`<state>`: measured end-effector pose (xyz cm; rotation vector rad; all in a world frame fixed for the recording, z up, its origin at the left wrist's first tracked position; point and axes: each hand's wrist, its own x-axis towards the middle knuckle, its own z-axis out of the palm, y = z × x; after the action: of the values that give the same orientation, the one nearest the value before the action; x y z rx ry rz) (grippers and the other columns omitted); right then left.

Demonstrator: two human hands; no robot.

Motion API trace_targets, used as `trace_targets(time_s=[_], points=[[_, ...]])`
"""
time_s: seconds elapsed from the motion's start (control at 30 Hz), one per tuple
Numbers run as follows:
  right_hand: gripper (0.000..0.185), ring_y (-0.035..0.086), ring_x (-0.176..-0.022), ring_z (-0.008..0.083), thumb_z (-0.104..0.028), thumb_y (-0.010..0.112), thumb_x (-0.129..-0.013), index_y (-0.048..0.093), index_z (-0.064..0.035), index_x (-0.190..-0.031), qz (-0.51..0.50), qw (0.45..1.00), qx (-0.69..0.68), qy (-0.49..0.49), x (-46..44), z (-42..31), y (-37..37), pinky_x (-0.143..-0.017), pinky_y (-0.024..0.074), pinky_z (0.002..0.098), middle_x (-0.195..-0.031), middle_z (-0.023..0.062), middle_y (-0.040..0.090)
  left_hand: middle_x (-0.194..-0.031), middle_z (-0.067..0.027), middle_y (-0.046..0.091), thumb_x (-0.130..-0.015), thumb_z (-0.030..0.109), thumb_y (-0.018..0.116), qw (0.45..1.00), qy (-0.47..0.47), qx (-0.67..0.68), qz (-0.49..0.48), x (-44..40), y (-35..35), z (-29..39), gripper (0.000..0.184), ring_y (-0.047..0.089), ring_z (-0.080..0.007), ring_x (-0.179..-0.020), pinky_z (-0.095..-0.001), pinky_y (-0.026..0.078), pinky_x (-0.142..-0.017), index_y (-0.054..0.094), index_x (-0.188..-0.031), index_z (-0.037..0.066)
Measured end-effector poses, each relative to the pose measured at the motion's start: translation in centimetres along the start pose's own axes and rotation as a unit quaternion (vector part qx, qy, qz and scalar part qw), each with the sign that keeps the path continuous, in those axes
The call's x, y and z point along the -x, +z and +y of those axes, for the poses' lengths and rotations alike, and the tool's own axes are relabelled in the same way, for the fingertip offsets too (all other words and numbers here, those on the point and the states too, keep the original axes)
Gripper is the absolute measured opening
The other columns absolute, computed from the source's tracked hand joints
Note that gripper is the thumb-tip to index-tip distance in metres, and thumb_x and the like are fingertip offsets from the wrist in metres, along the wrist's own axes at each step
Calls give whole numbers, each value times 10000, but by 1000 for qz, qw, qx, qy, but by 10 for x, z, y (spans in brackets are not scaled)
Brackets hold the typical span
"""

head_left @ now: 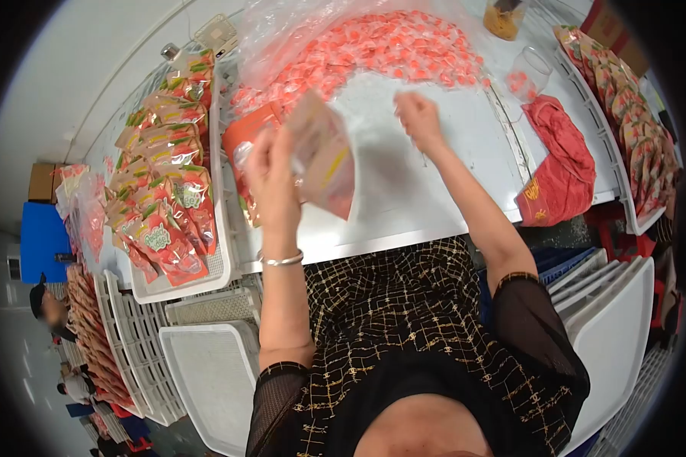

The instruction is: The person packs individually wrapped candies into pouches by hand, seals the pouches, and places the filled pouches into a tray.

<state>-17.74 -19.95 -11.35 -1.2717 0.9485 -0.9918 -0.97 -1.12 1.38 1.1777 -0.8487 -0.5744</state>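
Observation:
My left hand (270, 167) is closed on a printed pouch (326, 156), beige and pink, tilted above the white table. Blur hides the pouch's opening and what it contains. To the right of it, my right hand (418, 118) is raised over the table with curled fingers; anything inside them is hidden. Beyond both hands spreads a heap of small, clear-wrapped orange-pink pieces (389, 46). Beside and partly behind my left hand lie more red pouches (244, 141) at the table's left edge.
A white tray (225, 263) of filled-looking pouches stands at left, another row of pouches (625, 114) at right. A red cloth or bag (560, 164) hangs over the table's front edge near a clear cup (532, 68). White trays (206, 381) stack below; people work far left.

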Motion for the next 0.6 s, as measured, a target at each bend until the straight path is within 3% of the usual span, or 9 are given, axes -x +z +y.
trace_targets(time_s=[0.07,0.17,0.23,0.27,0.3,0.33,0.37,0.5,0.6], points=[[232,464,-566,83,-297,513,-913,570,-85,-989,-24,957,-290,14,18,-84,13,-465,351,190,-726,-5,524,-608,45,412,-884,119,530,998,16,-56,-14,-8,18,-7,234,358,-35,-564,-227,310,-494,473,-671,40],[282,498,-576,102,-314,499,-918,555,-68,-1043,-107,914,-386,-66,27,-143,40,-491,384,219,-749,8,559,-563,-29,453,-849,120,515,984,70,-162,-22,-22,45,-28,220,389,-83,-535,-284,327,-478,483,-672,-6],[283,545,-633,125,-293,488,-920,571,-43,-1023,-22,952,-287,-107,34,-158,64,-535,423,258,-789,25,591,-543,-77,475,-829,126,510,971,110,-214,-6,-31,57,-40,224,412,-112,-524,-314,339,-478,490,-672,-32],[283,545,-633,125,-293,488,-920,571,-43,-1023,-24,952,-286,-106,31,-150,63,-535,423,258,-789,25,591,-546,-116,484,-823,139,512,977,72,-201,-6,-36,60,-43,243,436,-135,-528,-332,354,-493,494,-668,-48],[278,561,-668,134,-281,490,-915,582,-34,-1003,-52,971,-63,-227,24,-135,59,-565,435,272,-803,37,600,-549,-156,493,-817,152,514,981,35,-189,-5,-39,61,-46,265,460,-158,-532,-350,368,-508,499,-664,-64],[274,578,-703,143,-269,492,-910,594,-25,-984,-77,925,164,-335,23,-134,59,-596,448,285,-817,49,609,-549,-156,493,-817,152,514,981,36,-189,-1,-39,63,-46,265,460,-158,-532,-350,368,-508,499,-664,-64],[280,577,-721,134,-250,471,-909,610,-11,-955,-77,912,225,-333,26,-131,57,-621,450,274,-831,66,616,-552,-152,496,-820,153,510,986,29,-164,8,-40,65,-46,270,461,-163,-533,-347,371,-514,499,-662,-66],[268,583,-784,131,-230,486,-892,617,-16,-983,-59,936,132,-322,25,-122,57,-698,460,277,-846,69,620,-556,-137,495,-826,149,500,985,44,-163,25,-39,70,-47,278,447,-157,-534,-342,369,-524,487,-652,-68],[265,583,-884,136,-220,518,-867,619,-20,-1008,-166,936,144,-275,18,-131,37,-789,457,290,-888,68,631,-551,-104,486,-827,142,506,988,44,-146,33,-44,64,-53,274,430,-128,-543,-325,365,-523,485,-639,-56]])
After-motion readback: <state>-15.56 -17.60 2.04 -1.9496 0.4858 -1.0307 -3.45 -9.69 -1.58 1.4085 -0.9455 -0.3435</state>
